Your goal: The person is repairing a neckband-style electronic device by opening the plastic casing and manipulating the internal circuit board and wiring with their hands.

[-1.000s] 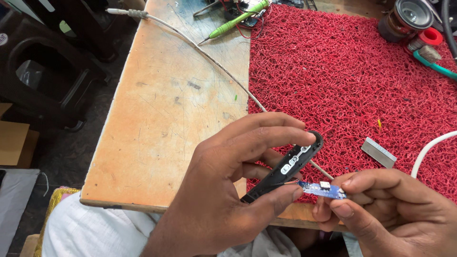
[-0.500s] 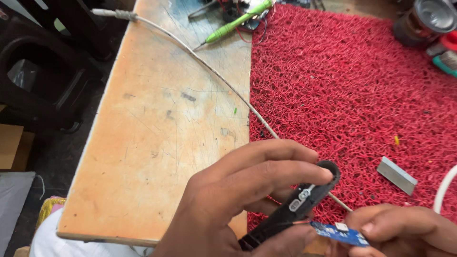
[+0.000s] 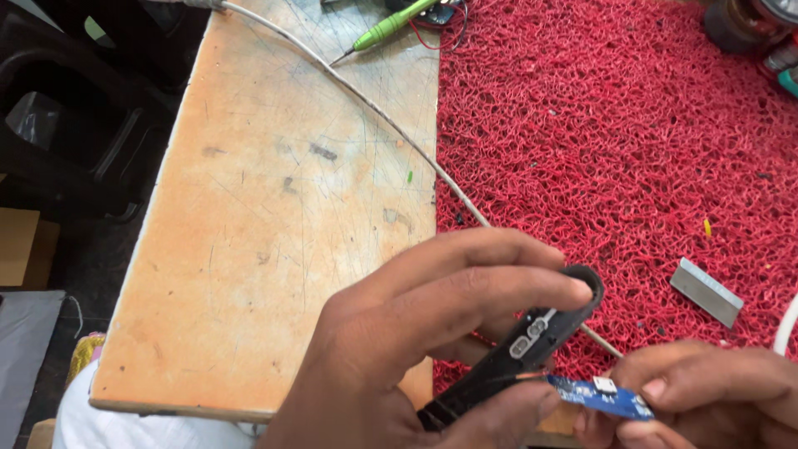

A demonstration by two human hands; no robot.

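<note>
While the left hand [image 3: 416,357] wraps its fingers and thumb around a slim black casing [image 3: 524,349], the right hand [image 3: 706,391] pinches a small blue circuit board [image 3: 603,397] by its far end, so both hands are clamped on their parts and held close together at the near edge of the table. The board's free end sits just beside the casing's lower half, and a thin wire [image 3: 519,378] seems to run between the 2; whether it is attached at both ends is too small to tell. The casing has a ring-shaped tip and 2 pale oval buttons facing up.

The risk I judge most likely is that fine wire: pulling the hands apart or twisting the board could strain it or tear it loose. The board is gripped only by fingertips, so it could also slip.

Beyond the hands, a grey metal strip [image 3: 706,291] lies on the red looped mat [image 3: 598,150]. A white cable [image 3: 374,108] crosses the scratched wooden tabletop [image 3: 274,233] diagonally, and a green screwdriver [image 3: 382,32] rests at the far edge.
</note>
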